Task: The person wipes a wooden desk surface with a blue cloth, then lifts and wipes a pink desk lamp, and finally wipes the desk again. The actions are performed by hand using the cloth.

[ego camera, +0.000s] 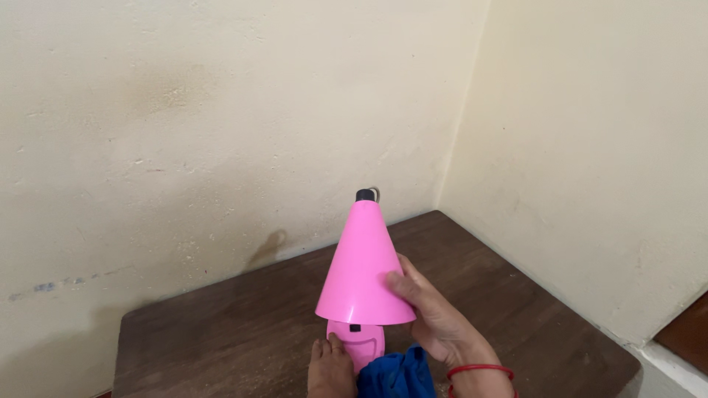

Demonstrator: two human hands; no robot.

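- Dark wooden table (221,324) set in corner of cream walls (184,110)
- Right hand (431,313) grips pink lamp shade (365,265); left hand (330,365) presses pink base (361,343)
- Blue cloth (394,376) cut off at frame edge; left-hand closure unclear

- A pink table lamp (363,280) with a cone shade stands on the dark wooden bench (221,324) in a wall corner.
- The right hand (431,313) clasps the shade's lower edge.
- The left hand (330,366) touches the pink base.
- A blue cloth (397,374) lies between the wrists.
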